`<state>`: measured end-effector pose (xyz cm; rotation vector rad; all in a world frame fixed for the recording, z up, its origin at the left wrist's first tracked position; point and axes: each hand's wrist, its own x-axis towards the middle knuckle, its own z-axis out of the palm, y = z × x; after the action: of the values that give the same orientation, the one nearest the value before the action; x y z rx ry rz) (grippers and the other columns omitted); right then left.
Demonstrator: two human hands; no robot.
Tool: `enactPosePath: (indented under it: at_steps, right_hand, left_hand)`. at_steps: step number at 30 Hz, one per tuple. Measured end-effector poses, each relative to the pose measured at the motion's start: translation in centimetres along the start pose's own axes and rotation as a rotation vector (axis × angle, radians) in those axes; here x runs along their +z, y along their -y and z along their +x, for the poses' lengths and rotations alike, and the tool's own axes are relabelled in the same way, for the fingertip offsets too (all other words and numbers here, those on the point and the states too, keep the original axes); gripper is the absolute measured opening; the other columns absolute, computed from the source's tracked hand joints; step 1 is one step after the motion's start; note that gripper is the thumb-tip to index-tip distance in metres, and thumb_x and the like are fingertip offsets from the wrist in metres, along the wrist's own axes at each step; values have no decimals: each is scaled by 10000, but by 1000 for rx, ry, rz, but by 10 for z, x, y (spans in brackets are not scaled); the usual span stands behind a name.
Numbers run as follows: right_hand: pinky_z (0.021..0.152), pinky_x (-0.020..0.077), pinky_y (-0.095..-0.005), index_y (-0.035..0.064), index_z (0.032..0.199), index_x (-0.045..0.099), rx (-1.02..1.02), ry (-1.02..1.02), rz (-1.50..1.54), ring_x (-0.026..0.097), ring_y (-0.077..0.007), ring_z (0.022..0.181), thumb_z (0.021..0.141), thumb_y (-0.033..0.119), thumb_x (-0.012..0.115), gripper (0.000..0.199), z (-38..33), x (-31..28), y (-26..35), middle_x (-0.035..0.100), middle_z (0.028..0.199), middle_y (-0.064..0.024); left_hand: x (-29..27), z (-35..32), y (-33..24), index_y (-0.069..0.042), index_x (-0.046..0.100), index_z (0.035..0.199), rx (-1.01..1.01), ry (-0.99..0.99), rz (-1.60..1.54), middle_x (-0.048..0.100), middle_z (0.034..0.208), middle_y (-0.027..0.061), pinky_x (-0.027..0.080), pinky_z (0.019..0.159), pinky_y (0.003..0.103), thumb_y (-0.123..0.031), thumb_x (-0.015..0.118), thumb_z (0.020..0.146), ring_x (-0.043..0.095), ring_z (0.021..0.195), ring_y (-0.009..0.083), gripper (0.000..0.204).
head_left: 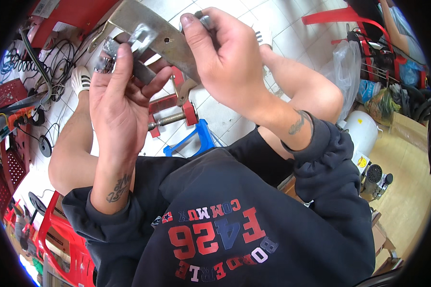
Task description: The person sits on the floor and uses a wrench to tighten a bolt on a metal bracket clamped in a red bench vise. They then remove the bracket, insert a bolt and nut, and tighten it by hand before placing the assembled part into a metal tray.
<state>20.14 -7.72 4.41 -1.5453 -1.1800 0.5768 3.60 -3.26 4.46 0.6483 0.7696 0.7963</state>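
My left hand (122, 95) and my right hand (225, 57) are raised close to the camera, both on a tan, flat metal bracket (153, 33) with a small hole. The left fingers pinch its lower left part, where a small grey metal piece (111, 48) sits. The right thumb and fingers press a small dark part (203, 19) against the bracket's right end. Beneath the hands, on the tiled floor, lies a red clamp with a threaded screw (170, 117).
A blue plastic stool (196, 138) stands between my knees. Cables and red metal parts (43, 67) crowd the left. Red plastic crates (64, 248) sit at the lower left. On the right are a plastic bag (347, 62), a white tank (361, 131) and a small compressor (376, 179).
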Motion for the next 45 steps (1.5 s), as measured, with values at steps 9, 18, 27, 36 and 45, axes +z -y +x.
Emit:
enactPosePath:
  at_steps: [9,18,27,36,45]
  right_hand:
    - [439,373,-284,-16,824,627,-74,-95,263,501,-101,455,925,139,660,188,-3,-1,11,553,540,-88]
    - [430,358,-292,-5,788,620,-11,-109,317,485,-137,424,932,177,675,239,-2,-4,8,542,528,-97]
    - [431,315,-280,2,769,597,27,-143,372,425,-64,459,966,237,644,310,-2,-2,10,512,511,-37]
    - [447,322,-246,-4,820,610,-8,-76,370,428,-34,494,988,233,618,290,-6,8,-15,515,543,1]
    - [657,451,-203,13,977,574,-52,4,354,552,-47,738,991,228,623,221,-13,12,-25,641,825,-33]
  left_hand:
    - [5,-3,2,2,539,1209,-27,33,-280,696,1033,151,638,740,348,-274,390,1073,724,891,262,342]
    - [1,5,8,6,520,1260,-46,85,-294,675,1133,121,630,809,370,-250,382,1074,712,940,253,345]
    - [-3,6,6,-16,544,1227,-97,122,-333,687,1092,117,627,805,372,-281,381,1073,711,934,252,347]
    - [8,5,15,-79,535,1233,-42,-53,121,701,962,104,607,589,286,-306,594,996,730,801,206,333]
    - [13,5,12,22,325,1373,160,-42,232,693,935,160,598,696,268,-121,659,941,705,863,178,564]
